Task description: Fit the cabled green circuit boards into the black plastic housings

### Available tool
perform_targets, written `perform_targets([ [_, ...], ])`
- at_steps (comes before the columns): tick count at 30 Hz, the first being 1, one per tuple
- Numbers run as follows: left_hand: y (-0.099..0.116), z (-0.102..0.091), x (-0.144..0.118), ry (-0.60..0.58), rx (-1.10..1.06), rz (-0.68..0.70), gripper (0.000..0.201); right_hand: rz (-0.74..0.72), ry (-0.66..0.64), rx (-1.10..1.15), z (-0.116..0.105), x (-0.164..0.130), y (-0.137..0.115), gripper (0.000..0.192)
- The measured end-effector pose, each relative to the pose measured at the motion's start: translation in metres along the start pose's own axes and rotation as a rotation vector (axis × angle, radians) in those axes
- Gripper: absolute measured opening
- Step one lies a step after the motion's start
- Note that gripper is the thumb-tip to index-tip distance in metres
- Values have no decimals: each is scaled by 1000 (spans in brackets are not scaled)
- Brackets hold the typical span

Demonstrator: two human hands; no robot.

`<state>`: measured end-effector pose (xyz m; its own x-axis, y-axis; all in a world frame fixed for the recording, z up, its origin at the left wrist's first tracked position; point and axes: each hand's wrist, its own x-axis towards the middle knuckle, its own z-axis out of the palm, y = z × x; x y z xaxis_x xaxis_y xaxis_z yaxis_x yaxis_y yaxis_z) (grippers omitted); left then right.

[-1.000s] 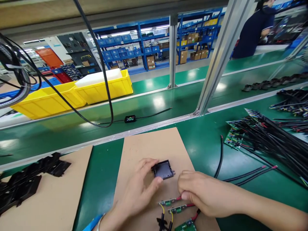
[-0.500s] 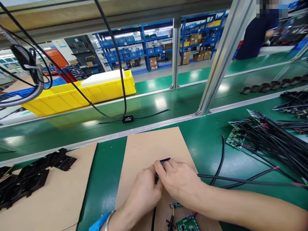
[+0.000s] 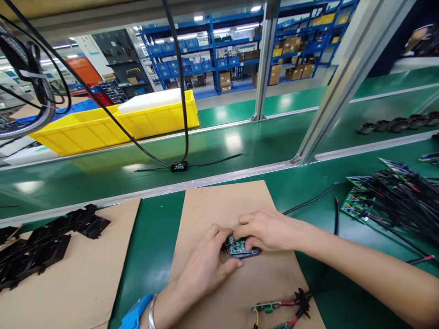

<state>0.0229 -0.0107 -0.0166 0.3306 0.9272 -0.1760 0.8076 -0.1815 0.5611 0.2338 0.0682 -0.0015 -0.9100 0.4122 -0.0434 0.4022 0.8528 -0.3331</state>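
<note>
We see a small green circuit board [image 3: 239, 246] sitting in a black plastic housing [image 3: 247, 252], lying near the middle of a brown cardboard sheet [image 3: 226, 201] on the green tabletop [image 3: 154, 242]. Our left hand [image 3: 206, 262] curls around the housing's left side, fingers closed on it, while our right hand [image 3: 265, 230] comes over from the right with its fingertips pressing on the board's top edge. Both hands cover much of the piece, so its left end is hidden.

Just below, near the cardboard's lower edge, lies a narrow strip board with red and black wires [image 3: 270, 306] ending in a black star-shaped clip [image 3: 302, 301]. To the right, a black cable [image 3: 310, 201] crosses the tabletop toward a heap of green boards with black leads [image 3: 387, 196]. To the left, a pile of black plastic shells [image 3: 44, 246] rests on a second cardboard sheet [image 3: 78, 283]. Beyond the metal rail, a small black module on a cord [image 3: 179, 167] lies on the conveyor belt [image 3: 240, 141], with yellow plastic bins [image 3: 113, 123] behind it.
</note>
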Motion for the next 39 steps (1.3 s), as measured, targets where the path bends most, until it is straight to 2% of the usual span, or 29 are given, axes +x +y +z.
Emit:
perform_targets([
  [3, -5, 6, 2, 7, -27, 15, 45, -12, -32, -3, -2, 2, 1, 15],
  [10, -4, 3, 0, -24, -14, 3, 46, -23, -55, -40, 4, 3, -7, 11],
  [15, -2, 6, -5, -25, 15, 22, 44, 64, -13, -105, 17, -2, -15, 8],
  [20, 0, 8, -5, 17, 65, 47, 42, 54, 47, -87, 28, -4, -18, 7],
  [27, -1, 10, -7, 32, 81, 66, 41, 124, 46, -81, 28, -8, -19, 12],
  [31, -8, -7, -9, -43, -30, 55, 44, 129, 26, 5, 26, -7, -18, 12],
  [34, -9, -22, -5, -177, -80, -33, 12, 122, 5, 63, 27, -6, -16, 11],
  [36, -5, -25, -2, -218, -10, -42, 14, 126, 1, 77, 28, -5, -15, 12],
  [37, -3, -24, -1, -196, 42, -9, 17, 130, 1, 82, 29, -4, -14, 12],
  [39, -1, -16, -3, -74, 139, 98, 18, 131, 5, 94, 30, -4, -14, 11],
])
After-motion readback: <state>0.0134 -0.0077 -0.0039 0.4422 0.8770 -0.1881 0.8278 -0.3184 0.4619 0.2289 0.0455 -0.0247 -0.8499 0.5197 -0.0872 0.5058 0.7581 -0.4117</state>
